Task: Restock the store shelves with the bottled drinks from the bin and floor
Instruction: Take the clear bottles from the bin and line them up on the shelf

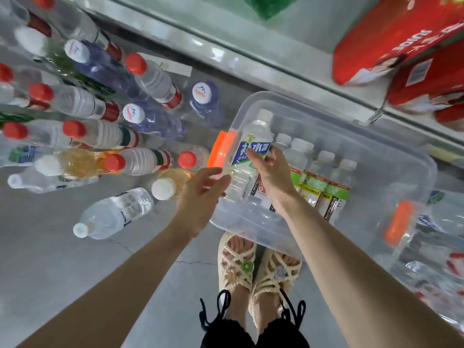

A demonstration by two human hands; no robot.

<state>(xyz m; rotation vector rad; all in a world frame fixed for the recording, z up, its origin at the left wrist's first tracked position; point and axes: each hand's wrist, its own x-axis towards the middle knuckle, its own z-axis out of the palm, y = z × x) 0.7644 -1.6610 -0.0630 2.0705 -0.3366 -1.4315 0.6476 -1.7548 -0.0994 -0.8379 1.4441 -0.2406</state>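
My right hand [270, 172] grips a clear drink bottle [247, 159] with a white cap and a blue-and-green label, holding it above the left end of the clear plastic bin [371, 156]. My left hand [200, 194] reaches in beside it with loosely spread fingers, its fingertips at the bottle's lower part and holding nothing. Several white-capped bottles with green labels [324, 182] stand in the bin. Many bottles stand on the grey floor to the left: red-capped water [82, 101], purple-tinted ones [206, 104] and yellow drinks [170, 182].
A metal shelf edge [226, 54] runs across the top, with red cartons [411, 46] on the right. The bin has orange latches [221, 149]. One clear bottle [113, 212] stands apart nearer me. My sandalled feet [258, 270] stand against the bin's near wall.
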